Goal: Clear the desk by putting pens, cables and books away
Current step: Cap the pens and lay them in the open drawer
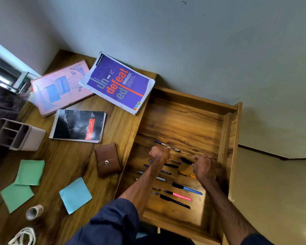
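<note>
Pens lie side by side on the floor of an open wooden drawer (228, 138) just right of the table (69, 161), among them a pink highlighter (181, 196), a blue marker (189, 189), a long black pen (175, 202) and an orange pen (187, 174). Over the drawer the left hand (160, 154) is curled into a fist, its grip pinching a slim blue pen (173, 149) that slants just above the drawer floor. The right hand (204, 167) hangs beside it with fingers bent, close to a black marker (186, 160); motion blur hides whether its grip holds anything. On the table a purple notebook (118, 82) overhangs the drawer's edge and overlaps a pink book (60, 87), with a black spiral notepad (78, 126) below them. A brown snap pouch (107, 159) lies near the table's right edge. Further left are a pen organiser (16, 134) tipped on its side, two green paper pads (30, 172), a blue paper pad (75, 195), a tape roll (34, 212) and a coiled white cable (23, 236).
</note>
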Action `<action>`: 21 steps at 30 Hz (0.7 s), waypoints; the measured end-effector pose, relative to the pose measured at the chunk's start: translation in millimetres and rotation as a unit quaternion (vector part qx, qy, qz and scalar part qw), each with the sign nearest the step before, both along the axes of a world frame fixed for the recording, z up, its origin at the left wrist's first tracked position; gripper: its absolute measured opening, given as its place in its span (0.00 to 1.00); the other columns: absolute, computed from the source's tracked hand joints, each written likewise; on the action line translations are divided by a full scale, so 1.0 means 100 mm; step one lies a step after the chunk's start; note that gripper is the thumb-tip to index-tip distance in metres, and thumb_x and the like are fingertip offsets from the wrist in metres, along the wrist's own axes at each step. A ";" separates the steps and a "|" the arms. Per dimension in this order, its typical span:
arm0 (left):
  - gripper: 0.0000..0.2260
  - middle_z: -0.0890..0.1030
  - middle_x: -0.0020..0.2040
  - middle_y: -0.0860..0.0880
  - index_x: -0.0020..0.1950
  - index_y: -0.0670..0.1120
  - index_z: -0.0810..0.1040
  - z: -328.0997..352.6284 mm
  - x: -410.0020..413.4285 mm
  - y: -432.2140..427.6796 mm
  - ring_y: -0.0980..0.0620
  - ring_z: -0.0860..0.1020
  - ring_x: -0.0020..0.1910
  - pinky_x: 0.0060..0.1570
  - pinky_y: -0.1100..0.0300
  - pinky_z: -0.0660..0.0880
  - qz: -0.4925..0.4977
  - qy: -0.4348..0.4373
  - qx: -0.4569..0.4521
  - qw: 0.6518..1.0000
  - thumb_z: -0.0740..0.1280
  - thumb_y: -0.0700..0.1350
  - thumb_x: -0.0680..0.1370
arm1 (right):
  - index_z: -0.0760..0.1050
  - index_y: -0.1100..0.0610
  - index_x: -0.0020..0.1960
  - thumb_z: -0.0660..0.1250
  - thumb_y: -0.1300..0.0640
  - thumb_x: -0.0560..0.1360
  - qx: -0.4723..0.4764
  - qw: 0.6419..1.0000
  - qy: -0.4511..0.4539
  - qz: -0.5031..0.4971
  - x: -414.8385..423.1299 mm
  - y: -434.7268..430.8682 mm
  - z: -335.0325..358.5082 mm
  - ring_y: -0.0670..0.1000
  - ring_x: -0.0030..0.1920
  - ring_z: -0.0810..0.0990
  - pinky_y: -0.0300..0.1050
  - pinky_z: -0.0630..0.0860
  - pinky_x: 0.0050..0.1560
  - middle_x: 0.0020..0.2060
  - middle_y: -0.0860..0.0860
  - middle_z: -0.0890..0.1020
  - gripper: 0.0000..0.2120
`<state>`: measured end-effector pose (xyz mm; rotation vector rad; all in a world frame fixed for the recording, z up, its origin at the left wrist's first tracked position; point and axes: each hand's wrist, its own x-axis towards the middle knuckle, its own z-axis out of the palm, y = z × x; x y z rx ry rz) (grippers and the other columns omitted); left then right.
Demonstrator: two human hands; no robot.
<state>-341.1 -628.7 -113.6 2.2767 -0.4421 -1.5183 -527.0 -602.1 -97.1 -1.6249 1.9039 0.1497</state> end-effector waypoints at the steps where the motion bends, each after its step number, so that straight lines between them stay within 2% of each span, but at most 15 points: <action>1: 0.13 0.86 0.35 0.47 0.45 0.39 0.85 0.04 0.02 0.05 0.58 0.79 0.24 0.29 0.66 0.79 -0.011 -0.010 -0.005 1.000 0.73 0.49 0.78 | 0.79 0.57 0.62 0.69 0.61 0.78 -0.021 1.000 0.001 -0.009 0.07 -0.01 0.05 0.54 0.57 0.79 0.43 0.75 0.51 0.60 0.55 0.81 0.13; 4: 0.14 0.86 0.36 0.47 0.45 0.40 0.86 0.26 0.10 0.24 0.57 0.80 0.26 0.29 0.64 0.80 -0.050 -0.041 -0.045 0.997 0.72 0.51 0.78 | 0.81 0.51 0.54 0.73 0.58 0.75 -0.085 0.995 -0.044 0.010 0.39 0.04 0.21 0.53 0.54 0.81 0.45 0.78 0.49 0.52 0.50 0.82 0.09; 8: 0.13 0.87 0.37 0.48 0.46 0.43 0.88 0.58 0.32 0.55 0.58 0.80 0.26 0.33 0.63 0.81 -0.114 -0.075 -0.105 0.985 0.70 0.51 0.78 | 0.81 0.49 0.52 0.73 0.57 0.74 -0.127 0.985 -0.111 0.035 0.81 0.20 0.43 0.50 0.49 0.82 0.46 0.81 0.46 0.50 0.48 0.82 0.08; 10: 0.12 0.87 0.36 0.46 0.46 0.44 0.88 0.73 0.48 0.72 0.54 0.83 0.30 0.40 0.58 0.83 -0.123 -0.109 -0.134 0.977 0.70 0.51 0.78 | 0.82 0.51 0.52 0.73 0.57 0.75 -0.147 0.974 -0.159 0.063 1.03 0.29 0.55 0.48 0.46 0.82 0.44 0.80 0.44 0.48 0.48 0.82 0.07; 13: 0.11 0.87 0.37 0.45 0.48 0.44 0.87 0.94 0.76 1.08 0.48 0.85 0.36 0.43 0.50 0.84 -0.095 -0.141 -0.180 0.969 0.69 0.50 0.78 | 0.83 0.54 0.51 0.72 0.58 0.75 -0.165 0.957 -0.215 0.105 1.35 0.49 0.74 0.47 0.43 0.82 0.44 0.81 0.44 0.46 0.49 0.83 0.06; 18: 0.09 0.87 0.42 0.44 0.50 0.43 0.87 1.20 1.22 1.72 0.47 0.85 0.40 0.47 0.48 0.83 -0.033 -0.172 -0.217 0.960 0.70 0.46 0.78 | 0.83 0.54 0.50 0.72 0.58 0.73 -0.176 0.931 -0.274 0.166 1.83 0.89 0.93 0.47 0.42 0.82 0.44 0.81 0.45 0.45 0.49 0.84 0.06; 21: 0.09 0.88 0.44 0.47 0.49 0.44 0.87 1.26 1.50 2.15 0.48 0.85 0.45 0.49 0.53 0.82 0.004 -0.211 -0.206 0.956 0.70 0.48 0.77 | 0.83 0.52 0.50 0.72 0.56 0.74 -0.157 0.919 -0.285 0.223 2.09 1.21 0.95 0.44 0.41 0.82 0.41 0.81 0.43 0.44 0.47 0.85 0.05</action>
